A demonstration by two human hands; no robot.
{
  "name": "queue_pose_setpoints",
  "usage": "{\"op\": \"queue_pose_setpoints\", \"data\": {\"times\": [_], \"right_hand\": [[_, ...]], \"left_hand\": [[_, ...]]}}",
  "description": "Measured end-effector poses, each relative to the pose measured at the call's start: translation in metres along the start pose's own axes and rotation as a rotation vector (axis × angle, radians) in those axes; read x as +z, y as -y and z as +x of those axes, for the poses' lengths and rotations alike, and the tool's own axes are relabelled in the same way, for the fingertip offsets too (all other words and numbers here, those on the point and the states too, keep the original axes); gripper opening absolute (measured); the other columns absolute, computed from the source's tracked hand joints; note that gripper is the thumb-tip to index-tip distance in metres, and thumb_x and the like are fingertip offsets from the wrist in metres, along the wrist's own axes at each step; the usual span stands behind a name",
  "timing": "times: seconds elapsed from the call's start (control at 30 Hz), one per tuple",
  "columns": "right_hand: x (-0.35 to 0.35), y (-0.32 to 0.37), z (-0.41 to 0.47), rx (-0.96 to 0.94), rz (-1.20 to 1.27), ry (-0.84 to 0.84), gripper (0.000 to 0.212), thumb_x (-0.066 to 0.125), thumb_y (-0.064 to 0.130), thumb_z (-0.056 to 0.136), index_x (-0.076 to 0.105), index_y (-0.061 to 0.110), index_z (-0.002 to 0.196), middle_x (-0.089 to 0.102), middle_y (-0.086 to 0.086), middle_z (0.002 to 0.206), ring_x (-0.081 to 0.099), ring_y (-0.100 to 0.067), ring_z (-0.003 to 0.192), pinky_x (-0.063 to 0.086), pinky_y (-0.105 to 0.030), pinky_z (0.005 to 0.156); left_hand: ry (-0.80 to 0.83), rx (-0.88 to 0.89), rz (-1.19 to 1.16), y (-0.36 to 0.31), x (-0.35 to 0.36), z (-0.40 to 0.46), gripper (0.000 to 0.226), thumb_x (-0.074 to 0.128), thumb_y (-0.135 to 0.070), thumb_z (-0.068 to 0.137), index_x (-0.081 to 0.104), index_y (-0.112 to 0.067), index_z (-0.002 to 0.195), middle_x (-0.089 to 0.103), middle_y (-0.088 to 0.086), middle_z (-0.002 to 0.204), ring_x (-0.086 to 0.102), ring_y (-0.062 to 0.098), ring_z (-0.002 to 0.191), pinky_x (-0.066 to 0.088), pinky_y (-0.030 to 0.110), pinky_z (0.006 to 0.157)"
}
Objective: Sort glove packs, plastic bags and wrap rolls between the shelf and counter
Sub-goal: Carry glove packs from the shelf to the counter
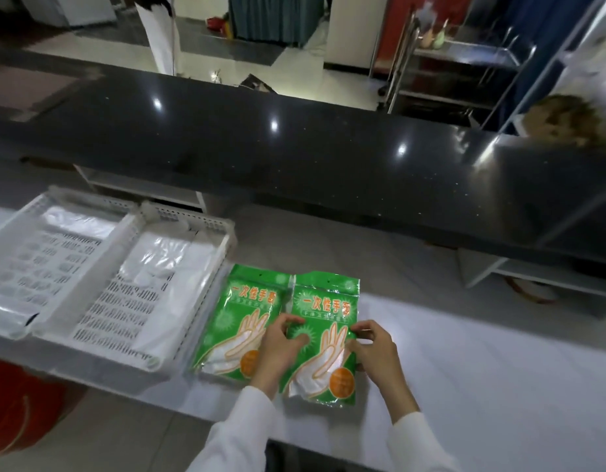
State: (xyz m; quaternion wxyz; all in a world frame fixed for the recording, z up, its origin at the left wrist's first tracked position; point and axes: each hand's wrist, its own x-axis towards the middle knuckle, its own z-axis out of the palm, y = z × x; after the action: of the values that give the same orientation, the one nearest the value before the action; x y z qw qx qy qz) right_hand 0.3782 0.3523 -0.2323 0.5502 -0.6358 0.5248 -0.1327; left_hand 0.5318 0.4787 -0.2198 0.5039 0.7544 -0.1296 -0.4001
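Two green glove packs lie side by side on the white counter (482,362). The right glove pack (323,338) sits between my hands. My left hand (281,349) pinches its left edge and covers part of the left glove pack (233,318). On the pack's right edge, my right hand (373,349) pinches with curled fingers. Clear plastic bags (165,264) lie in the right white tray (206,233), and more bags (73,219) lie in the left tray (19,216). No wrap rolls are in view.
A long black glossy upper counter (295,137) runs across behind the white one. Metal racks (465,63) stand beyond it at the back right. A red object (19,403) sits on the floor at the lower left.
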Motion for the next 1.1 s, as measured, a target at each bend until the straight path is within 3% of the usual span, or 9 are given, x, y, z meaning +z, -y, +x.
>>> {"op": "queue_pose_setpoints", "data": {"times": [0.17, 0.3, 0.47, 0.5, 0.57, 0.63, 0.8, 0.97, 1.1], "right_hand": [[0.010, -0.013, -0.001, 0.039, -0.007, -0.032, 0.025, 0.071, 0.000, 0.092, 0.065, 0.023, 0.100, 0.070, 0.008, 0.103, 0.070, -0.011, 0.086, 0.056, -0.020, 0.052], [0.018, -0.017, 0.000, 0.028, -0.023, -0.037, 0.028, 0.071, -0.001, 0.092, 0.065, 0.026, 0.098, 0.069, 0.011, 0.102, 0.070, -0.009, 0.089, 0.060, -0.024, 0.060], [0.027, -0.020, 0.004, 0.026, -0.028, -0.061, 0.030, 0.073, -0.001, 0.089, 0.066, 0.028, 0.096, 0.070, 0.009, 0.103, 0.070, -0.013, 0.091, 0.065, -0.038, 0.076], [0.028, -0.020, 0.004, 0.024, -0.034, -0.067, 0.031, 0.074, -0.001, 0.089, 0.067, 0.028, 0.096, 0.070, 0.008, 0.104, 0.071, -0.014, 0.092, 0.065, -0.040, 0.077], [0.030, -0.019, 0.005, 0.013, -0.049, -0.075, 0.031, 0.074, -0.002, 0.089, 0.067, 0.028, 0.095, 0.070, 0.007, 0.105, 0.071, -0.016, 0.094, 0.065, -0.040, 0.079], [0.033, -0.018, 0.004, -0.016, -0.085, -0.078, 0.033, 0.073, -0.003, 0.089, 0.066, 0.028, 0.096, 0.069, 0.008, 0.103, 0.071, -0.019, 0.098, 0.064, -0.041, 0.086], [0.044, -0.015, 0.003, -0.023, -0.121, -0.053, 0.031, 0.072, -0.002, 0.091, 0.065, 0.025, 0.104, 0.070, 0.002, 0.109, 0.071, -0.022, 0.103, 0.062, -0.045, 0.092], [0.049, -0.012, -0.003, -0.026, -0.118, -0.068, 0.031, 0.073, -0.001, 0.091, 0.065, 0.022, 0.110, 0.069, 0.000, 0.117, 0.070, -0.024, 0.105, 0.063, -0.040, 0.088], [0.048, -0.013, -0.009, -0.012, -0.153, -0.078, 0.032, 0.072, 0.003, 0.092, 0.065, 0.023, 0.115, 0.069, 0.002, 0.119, 0.071, -0.020, 0.102, 0.061, -0.032, 0.082]], "left_hand": [[0.023, 0.004, 0.033, 0.006, 0.002, 0.005, 0.027, 0.070, -0.006, 0.093, 0.065, -0.028, 0.109, 0.061, -0.006, 0.127, 0.063, 0.018, 0.110, 0.057, 0.040, 0.100], [0.035, 0.015, 0.088, 0.007, 0.002, 0.006, 0.027, 0.068, -0.009, 0.095, 0.062, -0.028, 0.113, 0.058, -0.010, 0.123, 0.055, 0.009, 0.060, 0.055, 0.025, 0.061], [-0.017, 0.065, 0.099, 0.003, 0.000, 0.004, 0.030, 0.065, -0.006, 0.097, 0.060, -0.030, 0.115, 0.056, -0.013, 0.119, 0.052, 0.004, 0.053, 0.049, 0.023, 0.055], [-0.035, 0.084, 0.099, 0.001, 0.000, 0.002, 0.031, 0.065, -0.005, 0.097, 0.060, -0.029, 0.116, 0.054, -0.013, 0.118, 0.058, 0.006, 0.058, 0.053, 0.025, 0.059], [-0.054, 0.117, 0.124, 0.000, -0.002, -0.001, 0.033, 0.065, -0.004, 0.096, 0.062, -0.024, 0.121, 0.058, -0.008, 0.124, 0.069, 0.019, 0.091, 0.060, 0.036, 0.083], [-0.061, 0.159, 0.219, 0.001, -0.006, -0.002, 0.034, 0.067, -0.003, 0.095, 0.064, -0.020, 0.124, 0.062, -0.002, 0.131, 0.063, 0.023, 0.116, 0.054, 0.041, 0.102], [-0.011, 0.322, 0.554, 0.012, -0.020, -0.004, 0.039, 0.066, -0.006, 0.095, 0.061, -0.017, 0.132, 0.057, 0.001, 0.142, 0.053, 0.018, 0.130, 0.043, 0.030, 0.111], [0.030, 0.341, 0.847, 0.025, -0.027, -0.002, 0.049, 0.059, -0.027, 0.102, 0.047, -0.029, 0.149, 0.031, -0.003, 0.167, 0.022, 0.020, 0.156, 0.014, 0.048, 0.129], [0.060, 0.333, 0.905, 0.031, -0.029, -0.003, 0.054, 0.054, -0.037, 0.104, 0.036, -0.035, 0.155, 0.019, -0.006, 0.171, 0.009, 0.019, 0.160, 0.000, 0.051, 0.129]]}}
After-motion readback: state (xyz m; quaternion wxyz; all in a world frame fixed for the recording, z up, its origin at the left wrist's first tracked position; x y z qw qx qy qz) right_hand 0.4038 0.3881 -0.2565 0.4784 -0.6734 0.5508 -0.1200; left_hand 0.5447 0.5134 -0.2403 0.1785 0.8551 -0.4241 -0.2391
